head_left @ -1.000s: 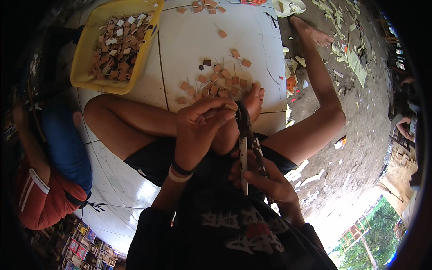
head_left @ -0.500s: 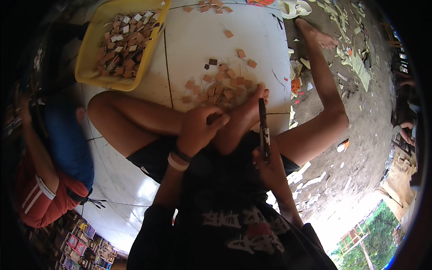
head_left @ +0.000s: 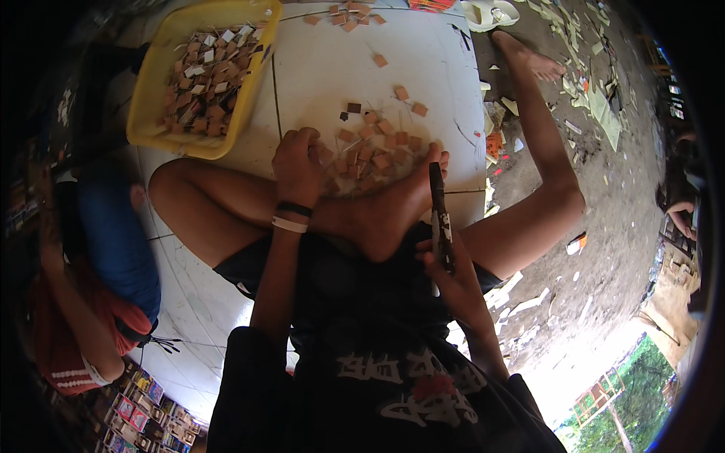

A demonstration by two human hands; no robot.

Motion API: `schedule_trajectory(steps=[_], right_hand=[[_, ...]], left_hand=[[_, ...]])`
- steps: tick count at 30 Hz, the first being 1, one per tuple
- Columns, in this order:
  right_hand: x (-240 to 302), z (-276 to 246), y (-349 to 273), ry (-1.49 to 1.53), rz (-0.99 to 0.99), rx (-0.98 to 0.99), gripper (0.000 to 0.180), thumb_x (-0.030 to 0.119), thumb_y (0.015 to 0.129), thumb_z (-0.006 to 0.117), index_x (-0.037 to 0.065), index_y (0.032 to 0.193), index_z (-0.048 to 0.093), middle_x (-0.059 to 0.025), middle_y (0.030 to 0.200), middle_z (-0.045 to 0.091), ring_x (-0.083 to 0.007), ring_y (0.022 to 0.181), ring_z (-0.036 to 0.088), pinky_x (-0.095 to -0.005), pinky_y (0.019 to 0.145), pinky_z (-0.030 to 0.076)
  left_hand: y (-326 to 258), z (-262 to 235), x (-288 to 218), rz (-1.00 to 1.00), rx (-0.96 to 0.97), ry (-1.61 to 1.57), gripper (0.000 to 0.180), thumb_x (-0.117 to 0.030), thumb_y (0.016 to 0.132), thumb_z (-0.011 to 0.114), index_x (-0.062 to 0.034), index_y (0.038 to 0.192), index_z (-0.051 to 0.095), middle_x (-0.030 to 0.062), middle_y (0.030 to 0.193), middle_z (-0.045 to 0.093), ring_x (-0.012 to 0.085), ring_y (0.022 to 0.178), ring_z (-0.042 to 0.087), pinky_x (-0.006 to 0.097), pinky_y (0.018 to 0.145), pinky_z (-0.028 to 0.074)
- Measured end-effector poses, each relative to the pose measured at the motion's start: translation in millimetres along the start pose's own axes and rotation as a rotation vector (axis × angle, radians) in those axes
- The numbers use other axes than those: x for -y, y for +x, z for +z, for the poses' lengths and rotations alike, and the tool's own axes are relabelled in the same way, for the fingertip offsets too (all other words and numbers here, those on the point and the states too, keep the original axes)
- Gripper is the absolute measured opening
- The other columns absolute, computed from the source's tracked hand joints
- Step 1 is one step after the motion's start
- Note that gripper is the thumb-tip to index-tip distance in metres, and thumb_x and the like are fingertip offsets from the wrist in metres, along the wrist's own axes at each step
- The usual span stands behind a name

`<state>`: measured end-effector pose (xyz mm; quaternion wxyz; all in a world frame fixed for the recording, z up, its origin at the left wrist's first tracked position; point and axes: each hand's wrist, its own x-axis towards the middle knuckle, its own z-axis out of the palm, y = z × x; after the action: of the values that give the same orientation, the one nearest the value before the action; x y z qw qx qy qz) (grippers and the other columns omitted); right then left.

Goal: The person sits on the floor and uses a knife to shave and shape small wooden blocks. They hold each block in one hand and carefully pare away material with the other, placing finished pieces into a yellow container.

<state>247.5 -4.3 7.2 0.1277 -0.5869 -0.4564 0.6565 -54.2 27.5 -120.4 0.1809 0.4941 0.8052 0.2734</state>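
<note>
A white board (head_left: 423,68) is spread on the ground, brown square pieces (head_left: 370,147) heaped at its near middle. The left hand (head_left: 298,162) rests curled at their left edge. A dark knife (head_left: 439,219), long axis near-to-far, is clamped in the right hand (head_left: 445,268), just right of the heap.

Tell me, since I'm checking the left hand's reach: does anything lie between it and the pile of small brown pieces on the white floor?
Nothing visible does. The left hand is already at the near edge of the brown pieces. The person's foot lies beside it, not across. The right hand holds dark scissors apart from the pile.
</note>
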Motion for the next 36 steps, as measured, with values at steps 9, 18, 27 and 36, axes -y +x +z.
schedule_trajectory(steps=[9,18,27,36], right_hand=[[-4,4,5,0.004,-0.019,0.036,0.042,0.017,0.104,0.066,0.005,0.142,0.052,-0.0043,0.109,0.067,-0.0117,0.093,0.057,-0.0291,0.086,0.047],[0,5,6,-0.062,-0.012,0.094,0.044,0.015,0.104,0.066,0.006,0.144,0.052,-0.0045,0.109,0.066,-0.0129,0.098,0.060,-0.0297,0.089,0.048],[20,16,0,-0.027,-0.155,0.248,0.063,0.009,0.104,0.064,0.005,0.161,0.036,-0.0110,0.123,0.065,-0.0202,0.116,0.063,-0.0344,0.101,0.049],[36,22,-7,-0.056,-0.145,0.219,0.063,0.006,0.104,0.064,0.003,0.160,0.034,-0.0160,0.123,0.065,-0.0244,0.117,0.064,-0.0374,0.102,0.049]], left_hand=[[-6,5,9,0.117,-0.043,0.103,0.032,0.001,0.086,0.072,-0.0076,0.117,0.070,0.0127,0.096,0.067,0.0329,0.087,0.070,0.043,0.082,0.056],[-7,-20,-14,-0.176,0.088,-0.459,0.027,0.002,0.091,0.075,-0.0049,0.117,0.071,0.0056,0.100,0.072,0.0173,0.091,0.074,0.031,0.084,0.058],[-31,-40,-86,-0.218,0.012,-1.139,0.017,0.009,0.094,0.072,0.0044,0.110,0.066,0.0086,0.106,0.073,0.0160,0.105,0.074,0.026,0.091,0.058],[-44,-46,-102,-0.125,0.059,-0.991,0.021,0.008,0.093,0.075,0.0024,0.111,0.067,0.0081,0.109,0.073,0.0115,0.103,0.071,0.025,0.091,0.057]])
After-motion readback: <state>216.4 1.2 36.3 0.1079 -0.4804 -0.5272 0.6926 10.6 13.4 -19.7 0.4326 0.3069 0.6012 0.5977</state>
